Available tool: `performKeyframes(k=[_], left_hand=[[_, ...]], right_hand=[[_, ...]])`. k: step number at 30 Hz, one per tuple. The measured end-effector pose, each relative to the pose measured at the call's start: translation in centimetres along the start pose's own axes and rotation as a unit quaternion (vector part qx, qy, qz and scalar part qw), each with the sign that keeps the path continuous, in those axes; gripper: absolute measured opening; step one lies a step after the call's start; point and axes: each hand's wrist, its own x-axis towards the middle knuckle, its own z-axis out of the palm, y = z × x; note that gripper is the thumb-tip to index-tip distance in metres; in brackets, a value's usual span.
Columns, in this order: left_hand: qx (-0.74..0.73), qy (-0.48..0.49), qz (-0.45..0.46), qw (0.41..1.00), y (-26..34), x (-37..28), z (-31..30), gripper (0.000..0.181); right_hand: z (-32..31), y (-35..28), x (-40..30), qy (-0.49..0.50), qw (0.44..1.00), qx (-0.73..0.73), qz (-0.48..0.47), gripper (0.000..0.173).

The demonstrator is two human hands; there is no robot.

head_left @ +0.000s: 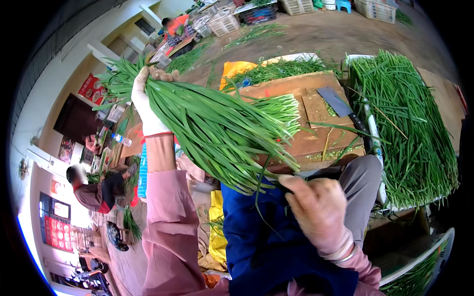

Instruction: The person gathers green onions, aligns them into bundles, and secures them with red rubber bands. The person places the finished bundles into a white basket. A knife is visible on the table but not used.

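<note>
My left hand (pixel 148 85), in a white work glove with a soiled palm and fingers, grips a large bunch of long flat green leaves (pixel 207 118), probably garlic chives, near the leafy tips. The paler stem ends fan out toward my right hand (pixel 318 211). That hand has its fingertips at the lower stem ends, by a loose drooping leaf; whether it pinches one is unclear. Behind the bunch, another pile of cut stems (pixel 285 107) lies on a wooden board (pixel 266 87). A cleaver (pixel 335 101) with a black handle rests on a small wooden block (pixel 313 107) there.
A white crate (pixel 376 144) heaped with green stalks (pixel 407 129) stands right of the board. Trimmings (pixel 277 70) lie behind it. Another crate (pixel 426 259) is at lower right. Co-workers sit at left (pixel 92 188) and at the back (pixel 177 26), near stacked crates (pixel 224 24).
</note>
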Motion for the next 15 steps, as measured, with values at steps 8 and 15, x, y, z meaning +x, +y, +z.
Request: performKeyframes(k=[8,15], left_hand=[[0.019,-0.003,-0.033,0.999,-0.3,0.6,2.7,0.021],[-0.005,0.0,-0.056,0.998,0.3,1.4,0.7,0.019]], right_hand=[[5.9,3.0,2.2,-0.081,0.968,-0.225,-0.081,0.01],[5.4,9.9,-8.3,-0.219,0.974,-0.004,0.06,0.003]])
